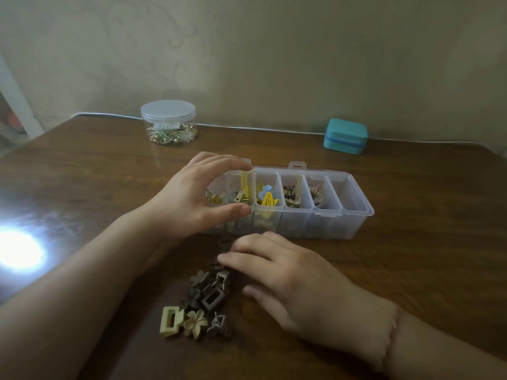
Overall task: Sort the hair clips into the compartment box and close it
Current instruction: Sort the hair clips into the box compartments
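Note:
A clear compartment box (340, 223) lies across the middle of the wooden table. Several of its compartments hold clips: yellow and blue ones (267, 197), dark ones (291, 197) and a beige claw (318, 195). The rightmost compartment looks empty. I cannot tell whether its clear lid is down. My left hand (192, 198) grips the box's left end, thumb on the near edge and fingers on the far edge. A pile of loose brown and beige hair clips (203, 303) lies in front of the box. My right hand (288, 283) rests palm-down on the pile's far end, fingertips over dark clips, its grasp hidden.
A round clear jar (168, 122) with a lid, holding gold and green trinkets, stands at the back left. A teal zipped case (345, 135) sits at the back right by the wall. A bright light glare (16, 249) marks the table at the left.

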Tool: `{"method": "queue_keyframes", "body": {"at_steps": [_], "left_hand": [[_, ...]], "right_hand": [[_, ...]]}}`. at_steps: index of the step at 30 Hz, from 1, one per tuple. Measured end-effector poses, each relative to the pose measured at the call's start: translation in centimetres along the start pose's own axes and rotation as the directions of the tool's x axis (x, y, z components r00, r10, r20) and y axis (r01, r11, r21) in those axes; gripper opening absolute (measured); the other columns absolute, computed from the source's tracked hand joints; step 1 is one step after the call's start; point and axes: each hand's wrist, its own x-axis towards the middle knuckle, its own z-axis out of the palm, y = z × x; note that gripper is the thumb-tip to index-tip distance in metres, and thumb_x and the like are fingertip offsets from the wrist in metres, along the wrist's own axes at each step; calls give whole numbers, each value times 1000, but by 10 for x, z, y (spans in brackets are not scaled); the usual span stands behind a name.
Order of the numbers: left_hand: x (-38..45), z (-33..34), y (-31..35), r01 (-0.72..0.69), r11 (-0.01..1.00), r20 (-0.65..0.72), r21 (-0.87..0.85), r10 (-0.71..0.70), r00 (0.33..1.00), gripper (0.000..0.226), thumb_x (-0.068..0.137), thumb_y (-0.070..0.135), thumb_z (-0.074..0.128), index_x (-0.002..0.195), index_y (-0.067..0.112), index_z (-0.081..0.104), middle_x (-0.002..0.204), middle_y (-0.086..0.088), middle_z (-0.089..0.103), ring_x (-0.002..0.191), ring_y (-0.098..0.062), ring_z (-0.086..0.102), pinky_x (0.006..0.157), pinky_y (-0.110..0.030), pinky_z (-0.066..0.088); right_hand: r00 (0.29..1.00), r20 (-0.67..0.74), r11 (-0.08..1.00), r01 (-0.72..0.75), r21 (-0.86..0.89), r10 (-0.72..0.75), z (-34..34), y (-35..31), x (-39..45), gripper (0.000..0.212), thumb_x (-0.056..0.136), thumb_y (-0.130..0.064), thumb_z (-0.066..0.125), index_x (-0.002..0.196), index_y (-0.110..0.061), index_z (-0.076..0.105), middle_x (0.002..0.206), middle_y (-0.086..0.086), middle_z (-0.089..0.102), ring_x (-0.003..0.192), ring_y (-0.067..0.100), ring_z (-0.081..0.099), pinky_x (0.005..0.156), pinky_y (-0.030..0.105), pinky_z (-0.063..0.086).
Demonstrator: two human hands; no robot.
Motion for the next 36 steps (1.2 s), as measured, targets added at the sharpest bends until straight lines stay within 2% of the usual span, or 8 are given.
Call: {"method": "queue_keyframes", "body": {"at_steps": [8, 14, 18, 21, 23, 26, 31, 36], "left_hand": [[0, 0, 0, 4, 1000, 4, -2, -4, 1000, 71, 74, 68, 61, 135, 33, 54, 135, 26, 51, 131, -1, 39, 106, -20, 32], [0, -1, -1, 9, 1000, 11, -9, -9, 1000, 72, 73, 69, 61, 135, 32, 54, 133, 33, 46, 131, 3, 37, 103, -9, 28], [0, -1, -1, 11, 1000, 12, -7, -11, 1000, 72, 73, 70, 60, 135, 34, 54, 133, 33, 47, 131, 3, 37, 104, -15, 30], [0, -1, 0, 17, 1000, 11, -12, -17, 1000, 72, 73, 69, 60, 135, 34, 54, 132, 34, 46, 131, 3, 37, 103, -17, 30], [0, 0, 0, 12, 1000, 10, -11, -12, 1000, 71, 73, 68, 61, 135, 32, 54, 133, 30, 48, 131, -1, 39, 104, -22, 33], [0, 1, 0, -15, 1000, -4, -9, 15, 1000, 70, 75, 65, 62, 134, 28, 56, 135, 18, 54, 130, -8, 43, 107, -26, 35], [0, 0, -1, -5, 999, 2, -35, 6, 1000, 68, 78, 64, 60, 133, 26, 58, 137, 12, 56, 132, -7, 41, 108, -29, 35], [0, 1, -2, -1, 1000, -2, -22, 1, 1000, 68, 78, 66, 60, 134, 27, 57, 137, 13, 56, 132, -7, 42, 109, -34, 36]], "right_hand": [[988, -91, 991, -123, 46, 126, -28, 9, -6, 27, 89, -32, 62, 117, -28, 61, 109, -10, 62, 102, 3, 56, 89, 26, 51], [732, -569, 902, -429, 44, 376, -80, 46, -26, 18, 84, -21, 69, 102, -21, 67, 91, -8, 65, 82, 7, 59, 72, 9, 44], [676, -555, 811, -585, -5, 484, -78, 61, -29, 15, 86, -23, 69, 100, -19, 69, 84, -4, 64, 80, 14, 59, 68, 27, 49], [714, -631, 889, -450, -81, 304, -65, 44, -20, 11, 89, -21, 67, 96, -13, 69, 84, -1, 63, 79, 14, 55, 71, 30, 47], [827, -532, 969, -243, -45, 182, -49, 23, -10, 14, 89, -22, 65, 100, -13, 68, 92, -2, 64, 86, 12, 56, 77, 28, 48], [987, -141, 997, -77, -24, 73, -20, 1, 4, 38, 91, -30, 60, 127, -19, 60, 126, -4, 60, 116, 13, 54, 96, 33, 47], [990, 117, 992, -59, -114, 72, -1, 5, 14, 55, 97, -37, 49, 149, -28, 31, 157, -9, 29, 138, 16, 31, 111, 38, 35], [986, 127, 992, -102, -69, 110, -11, 8, 11, 39, 95, -32, 56, 133, -29, 48, 135, -8, 41, 122, 13, 41, 98, 37, 46]]}}
